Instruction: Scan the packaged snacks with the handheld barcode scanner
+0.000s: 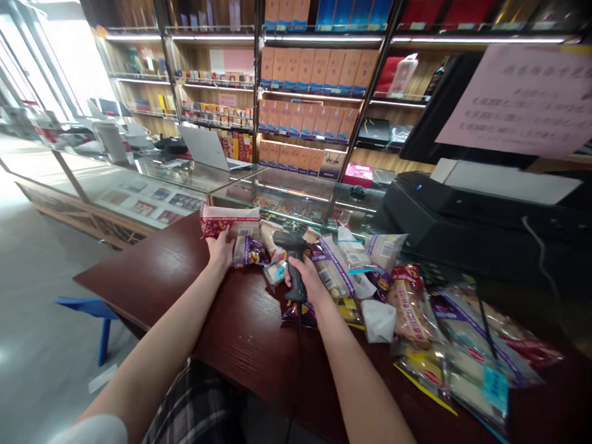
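My right hand (306,277) is wrapped round the grip of a black barcode scanner (296,287), its cord hanging down over the table edge. The scanner head is above the pile of packets, pointing left. At the far left of the pile, my left hand (220,250) grips the lower edge of a red and white packet (231,220), thumb on the front; some fingers are hidden. Close by its fingers lies a purple and clear snack packet (250,251). Between the hands sits a small clear packet with a blue label (275,273).
Several food packets, including a red bag (409,304) and a yellow-edged packet (424,369), cover the right side of the brown table (178,257). A white crumpled wrapper (378,321) lies among them. Behind are a glass counter (287,183), laptop (206,147) and black machine (422,220).
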`<control>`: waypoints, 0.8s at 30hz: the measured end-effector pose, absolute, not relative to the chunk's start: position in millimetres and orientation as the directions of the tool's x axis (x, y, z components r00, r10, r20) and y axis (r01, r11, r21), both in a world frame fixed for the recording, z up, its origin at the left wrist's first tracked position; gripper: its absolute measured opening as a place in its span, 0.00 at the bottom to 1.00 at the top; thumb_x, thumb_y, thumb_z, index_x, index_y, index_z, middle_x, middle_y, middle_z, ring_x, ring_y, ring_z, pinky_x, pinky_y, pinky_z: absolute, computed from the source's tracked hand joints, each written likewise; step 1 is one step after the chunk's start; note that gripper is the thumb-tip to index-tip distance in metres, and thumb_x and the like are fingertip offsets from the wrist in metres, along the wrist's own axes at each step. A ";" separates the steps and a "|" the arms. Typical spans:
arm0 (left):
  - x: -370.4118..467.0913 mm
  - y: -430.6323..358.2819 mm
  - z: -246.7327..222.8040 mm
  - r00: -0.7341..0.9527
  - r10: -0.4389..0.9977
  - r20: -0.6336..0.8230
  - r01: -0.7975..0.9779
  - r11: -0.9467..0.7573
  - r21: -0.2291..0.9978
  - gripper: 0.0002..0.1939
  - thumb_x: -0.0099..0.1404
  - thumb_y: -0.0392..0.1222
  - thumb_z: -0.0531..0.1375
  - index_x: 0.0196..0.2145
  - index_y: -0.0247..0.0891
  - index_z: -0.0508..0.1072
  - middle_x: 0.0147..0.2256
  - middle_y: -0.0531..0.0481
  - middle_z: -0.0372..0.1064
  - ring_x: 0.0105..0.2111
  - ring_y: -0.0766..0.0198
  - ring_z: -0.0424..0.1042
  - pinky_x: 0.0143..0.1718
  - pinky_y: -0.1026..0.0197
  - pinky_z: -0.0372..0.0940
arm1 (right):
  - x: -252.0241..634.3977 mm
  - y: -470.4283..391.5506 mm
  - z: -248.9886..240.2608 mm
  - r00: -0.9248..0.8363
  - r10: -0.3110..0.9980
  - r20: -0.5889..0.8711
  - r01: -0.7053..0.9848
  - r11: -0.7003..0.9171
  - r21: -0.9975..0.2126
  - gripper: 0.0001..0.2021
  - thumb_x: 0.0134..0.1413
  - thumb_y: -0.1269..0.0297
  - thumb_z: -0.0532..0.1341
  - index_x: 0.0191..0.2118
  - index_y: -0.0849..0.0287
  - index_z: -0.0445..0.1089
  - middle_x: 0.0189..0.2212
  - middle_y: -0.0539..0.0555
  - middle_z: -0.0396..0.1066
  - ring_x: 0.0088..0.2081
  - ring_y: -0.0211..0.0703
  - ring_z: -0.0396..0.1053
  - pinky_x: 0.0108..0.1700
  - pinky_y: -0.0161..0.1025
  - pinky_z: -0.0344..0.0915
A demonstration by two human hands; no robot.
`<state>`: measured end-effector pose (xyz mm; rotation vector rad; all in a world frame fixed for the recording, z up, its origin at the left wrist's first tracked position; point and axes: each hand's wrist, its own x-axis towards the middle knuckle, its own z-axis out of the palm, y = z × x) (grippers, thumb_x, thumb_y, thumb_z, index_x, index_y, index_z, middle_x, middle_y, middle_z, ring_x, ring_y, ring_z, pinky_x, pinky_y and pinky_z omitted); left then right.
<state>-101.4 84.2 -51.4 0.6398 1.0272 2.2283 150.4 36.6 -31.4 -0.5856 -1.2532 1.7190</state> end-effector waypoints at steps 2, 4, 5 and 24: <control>-98.6 83.5 -52.0 -0.720 0.682 0.130 -0.404 -0.563 0.721 0.23 0.53 0.33 0.66 0.45 0.42 0.66 0.41 0.50 0.76 0.39 0.64 0.78 0.50 0.52 0.73 | 149.6 37.1 -33.3 -0.454 0.882 0.128 -0.397 -0.071 -0.915 0.16 0.51 0.54 0.68 0.41 0.59 0.71 0.18 0.47 0.69 0.18 0.35 0.60 0.17 0.32 0.60; -95.3 83.0 -52.7 -0.713 0.692 0.108 -0.448 -0.569 0.690 0.22 0.51 0.32 0.67 0.44 0.40 0.68 0.40 0.49 0.76 0.39 0.63 0.78 0.51 0.52 0.72 | 149.2 37.8 -35.3 -0.445 0.887 0.121 -0.400 -0.076 -0.914 0.18 0.49 0.54 0.69 0.42 0.58 0.70 0.20 0.47 0.70 0.18 0.35 0.61 0.17 0.32 0.60; -94.2 83.1 -53.1 -0.710 0.697 0.101 -0.454 -0.563 0.691 0.21 0.51 0.32 0.67 0.43 0.39 0.68 0.39 0.49 0.76 0.39 0.62 0.78 0.51 0.52 0.72 | 149.2 38.3 -36.2 -0.444 0.888 0.120 -0.400 -0.077 -0.913 0.19 0.49 0.54 0.69 0.42 0.58 0.69 0.21 0.46 0.70 0.18 0.35 0.61 0.17 0.32 0.61; -100.1 80.4 -49.3 -0.728 0.676 0.117 -0.303 -0.470 0.829 0.27 0.58 0.35 0.62 0.54 0.47 0.63 0.54 0.45 0.71 0.53 0.58 0.74 0.55 0.47 0.70 | 149.0 41.5 -42.6 -0.427 0.898 0.104 -0.367 -0.067 -0.928 0.17 0.50 0.53 0.67 0.39 0.56 0.62 0.14 0.44 0.66 0.14 0.35 0.60 0.17 0.32 0.57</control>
